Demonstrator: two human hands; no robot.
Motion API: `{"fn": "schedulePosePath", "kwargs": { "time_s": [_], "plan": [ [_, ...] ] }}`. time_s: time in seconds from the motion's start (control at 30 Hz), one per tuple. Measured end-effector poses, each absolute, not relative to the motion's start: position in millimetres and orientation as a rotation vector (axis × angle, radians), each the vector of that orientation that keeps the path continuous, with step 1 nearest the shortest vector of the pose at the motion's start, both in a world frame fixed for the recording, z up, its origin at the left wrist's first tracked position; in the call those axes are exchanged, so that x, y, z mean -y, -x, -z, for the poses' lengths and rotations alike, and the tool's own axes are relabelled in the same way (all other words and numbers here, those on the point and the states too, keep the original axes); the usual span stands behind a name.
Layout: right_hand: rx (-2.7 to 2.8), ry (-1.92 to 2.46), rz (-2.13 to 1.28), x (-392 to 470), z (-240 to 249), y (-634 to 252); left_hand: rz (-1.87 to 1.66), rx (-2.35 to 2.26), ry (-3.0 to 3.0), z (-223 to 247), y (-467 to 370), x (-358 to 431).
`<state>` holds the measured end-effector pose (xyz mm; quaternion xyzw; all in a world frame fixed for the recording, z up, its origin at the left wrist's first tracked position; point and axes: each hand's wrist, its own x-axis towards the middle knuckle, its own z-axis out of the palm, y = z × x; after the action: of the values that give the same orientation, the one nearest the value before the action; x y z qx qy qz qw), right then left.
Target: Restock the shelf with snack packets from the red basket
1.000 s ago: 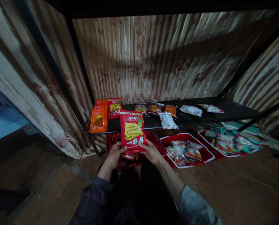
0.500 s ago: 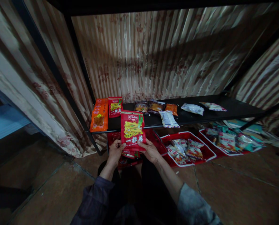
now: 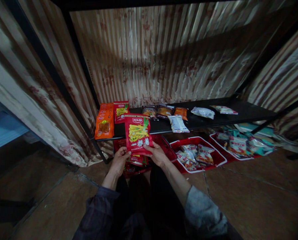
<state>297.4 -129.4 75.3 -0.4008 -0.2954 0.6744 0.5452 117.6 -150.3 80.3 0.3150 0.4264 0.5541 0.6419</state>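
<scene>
Both hands hold a red snack packet (image 3: 138, 131) upright in front of the shelf's front edge. My left hand (image 3: 119, 161) pinches its lower left corner, and my right hand (image 3: 157, 154) grips the lower right one. Behind it on the black shelf (image 3: 201, 124), a matching red packet (image 3: 121, 112) stands beside an orange packet (image 3: 104, 121) at the left end. Beneath my hands is a red basket (image 3: 170, 150) with more red packets (image 3: 138, 159), partly hidden by the held packet and my hands.
Several small snack bags, among them an orange one (image 3: 181, 113) and a white one (image 3: 178, 123), lie along the shelf. Two more red baskets with bags, one at centre right (image 3: 220, 159) and one farther right (image 3: 215, 141), stand on the floor. Black posts (image 3: 80, 63) frame the shelf.
The held packet and both hands have shifted slightly left and up in view. The shelf and baskets have also shifted a little, as the camera view moved.
</scene>
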Motion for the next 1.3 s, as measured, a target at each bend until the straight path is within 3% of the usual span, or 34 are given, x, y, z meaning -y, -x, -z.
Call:
{"fn": "schedulePosePath", "kwargs": {
  "time_s": [0.6,1.07,1.3],
  "plan": [
    [0.731,1.017,-1.604,134,-67,-298,-1.093,-0.997,-0.652,-63,-115,148],
    [0.704,0.997,-1.651,126,-52,-294,-1.14,-0.923,-0.336,-44,-118,136],
    [0.723,1.01,-1.654,115,-52,-297,-1.129,-0.996,-0.451,-36,-122,127]
  ]
}}
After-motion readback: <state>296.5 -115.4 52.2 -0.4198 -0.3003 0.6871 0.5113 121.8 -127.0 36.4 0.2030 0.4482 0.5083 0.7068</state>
